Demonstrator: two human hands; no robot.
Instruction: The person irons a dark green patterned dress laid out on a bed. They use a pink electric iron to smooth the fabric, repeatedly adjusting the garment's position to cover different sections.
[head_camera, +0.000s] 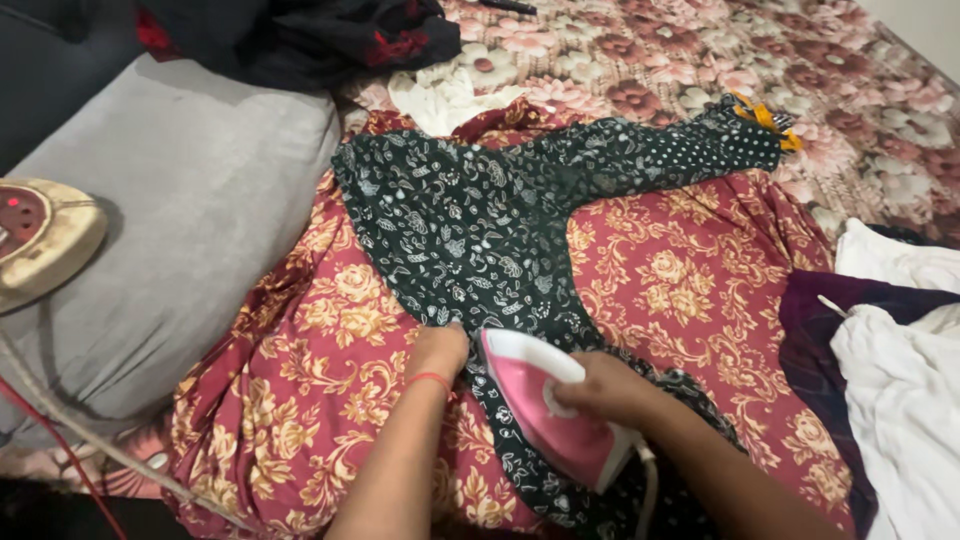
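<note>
Your right hand (600, 388) is wrapped around the handle of the pink and white iron (545, 405), which sits flat on the black printed garment (470, 230) with its nose pointing up and away from you. Your left hand (438, 350) lies just beside the iron's tip — fingers folded down on the cloth, pinning or pinching it flat; whether it grips a fold or only presses, you cannot tell from here. The garment is spread over a red and gold floral cloth (690, 280) on the bed, its polka-dot leg with the orange trim (765, 118) stretched off toward the far right, well apart from the iron. By the look of it you are mid-pressing on the lower part of the garment, with most of the upper panel and the far leg not yet under the iron. The next stroke calls for the cloth held taut ahead of the plate and your left fingers kept clear of the tip — they are close now. Mind the cord (648, 485) trailing from the iron's heel by your right wrist. Grey cushion (190, 200) to the left carries a round cream socket box (45, 235); a heap of white clothes (900, 370) waits at right.
</note>
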